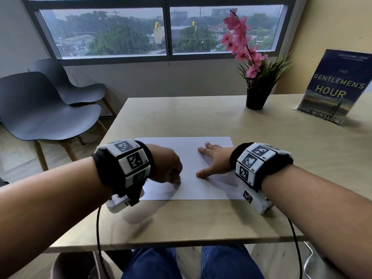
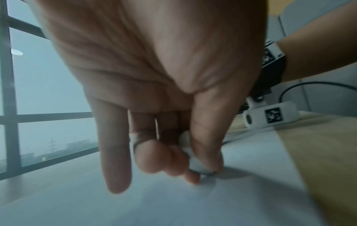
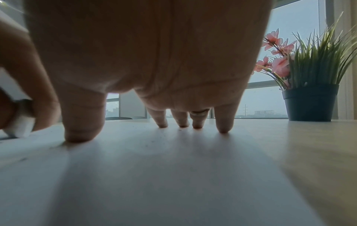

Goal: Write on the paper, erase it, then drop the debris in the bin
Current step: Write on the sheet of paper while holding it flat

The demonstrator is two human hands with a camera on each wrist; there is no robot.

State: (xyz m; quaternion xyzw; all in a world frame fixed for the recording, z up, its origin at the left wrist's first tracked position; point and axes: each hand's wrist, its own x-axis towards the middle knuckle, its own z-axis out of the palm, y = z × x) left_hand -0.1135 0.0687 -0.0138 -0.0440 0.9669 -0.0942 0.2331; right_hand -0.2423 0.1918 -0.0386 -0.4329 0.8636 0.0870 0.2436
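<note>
While the left hand (image 1: 168, 165) is pinching a small white eraser (image 2: 195, 165) between thumb and curled fingers, its lower end is touching the paper (image 1: 191, 156) just under the thumb tip; the little finger is sticking out straight, holding nothing. Erasing looks like the step in hand. No writing is readable near the eraser from the head view, only a few dark specks (image 1: 187, 185) just right of the fingertips, probably eraser crumbs.

The right hand (image 1: 214, 161) is lying spread and flat, fingers wide, all five tips pressing the sheet, thumb nearest the eraser. That is acting as the clamp.

To do it well, my take:
- keeping the right thumb close to the eraser so the sheet is not buckling between the two hands
- stroking away from the pinned side, short and light
- keeping crumbs on the paper, not flicking them onto the table (image 1: 201, 218), so they can be gathered for the bin

Bin is not showing in any view. Pencil or pen: cannot tell where it is.
</note>
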